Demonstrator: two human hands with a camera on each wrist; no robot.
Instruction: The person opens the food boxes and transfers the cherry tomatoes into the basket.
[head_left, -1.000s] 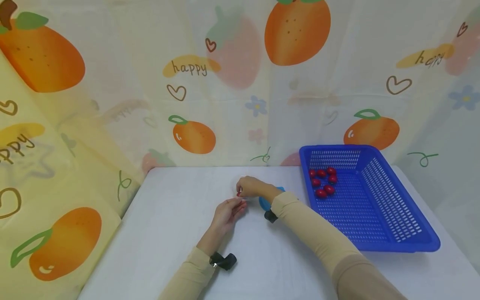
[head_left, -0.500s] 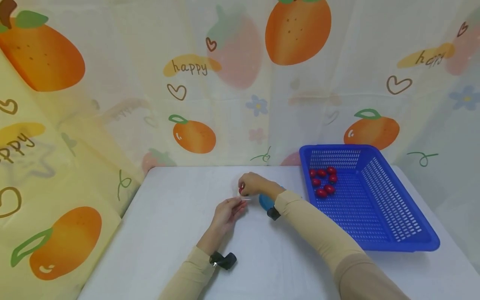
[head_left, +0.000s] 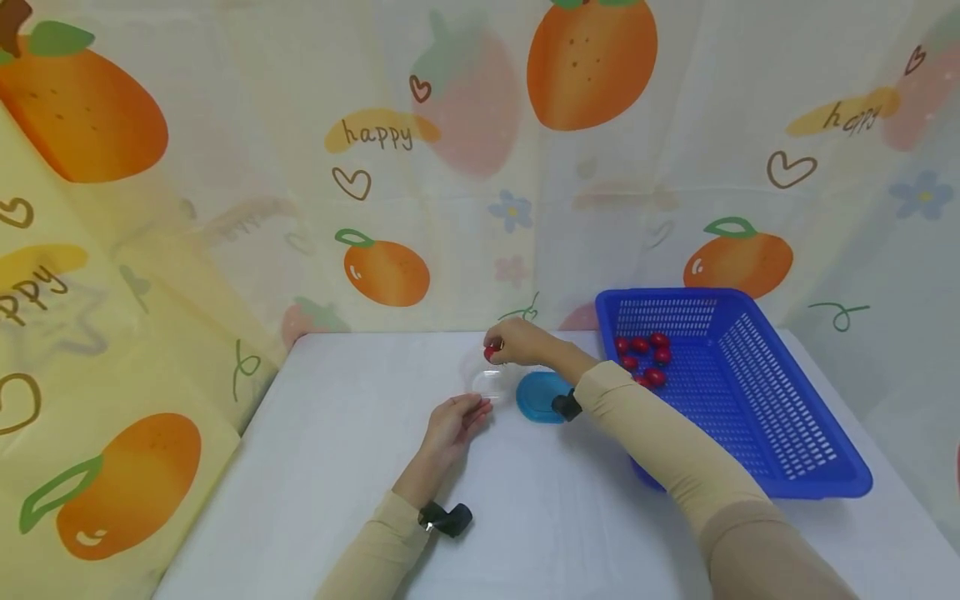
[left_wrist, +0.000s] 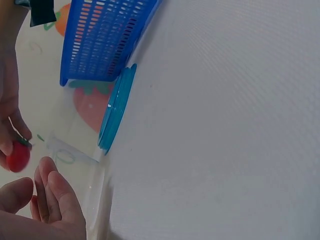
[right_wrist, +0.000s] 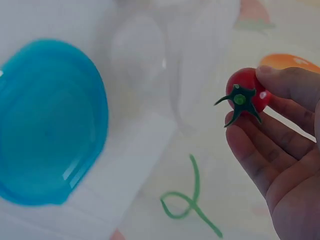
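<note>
A red cherry tomato (right_wrist: pixel 245 85) with a green star-shaped calyx is pinched between the thumb and fingertips of my right hand (head_left: pixel 520 342). In the head view it hangs over the far side of a clear plastic container (head_left: pixel 491 383). My left hand (head_left: pixel 452 425) is at the near side of that container, fingertips right at its edge. In the left wrist view the left hand's thumb and fingers (left_wrist: pixel 65 195) stand apart with nothing visible between them. A round blue lid (head_left: pixel 538 397) lies to the right of the container, partly under the right wrist.
A blue perforated basket (head_left: pixel 817 417) stands at the right with several cherry tomatoes (head_left: pixel 660 354) in its far left corner. My right sleeve (head_left: pixel 660 442) crosses in front of its near left side. A patterned cloth (head_left: pixel 450 208) hangs behind the white table (head_left: pixel 322 467).
My right hand has lifted away from the left hand, up and to the right, bringing the tomato into fuller view. The container and lid are more exposed. The left hand has stayed put.
</note>
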